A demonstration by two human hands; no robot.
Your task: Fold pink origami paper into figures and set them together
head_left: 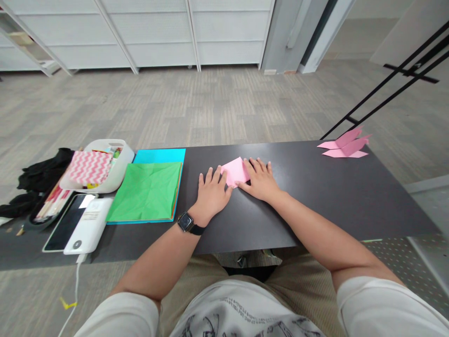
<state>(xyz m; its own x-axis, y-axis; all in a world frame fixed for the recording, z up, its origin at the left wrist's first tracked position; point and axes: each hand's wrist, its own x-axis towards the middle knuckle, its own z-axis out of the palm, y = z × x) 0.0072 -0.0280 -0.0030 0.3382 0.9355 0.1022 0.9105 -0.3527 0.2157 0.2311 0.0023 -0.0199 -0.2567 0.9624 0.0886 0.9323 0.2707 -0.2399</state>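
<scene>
A folded piece of pink paper (234, 172) lies flat on the dark table (326, 196) between my hands. My left hand (212, 194) is spread at its left edge, fingertips on the paper's side, with a black watch on the wrist. On the right edge rests my right hand (260, 179), fingers spread and partly covering the paper. Both hands are open, palms down. The paper's outer corners are hidden under the fingers. Two pink folded paper shapes with raised wings (347, 144) stand at the far right corner of the table.
Left of my hands lies a stack of green paper (147, 192) over blue sheets (161, 156). Further left are a white bin (121, 161) with a pink zigzag-patterned item, a phone (65, 224), a white power bank (89, 227) with a cable, and black cloth (45, 171).
</scene>
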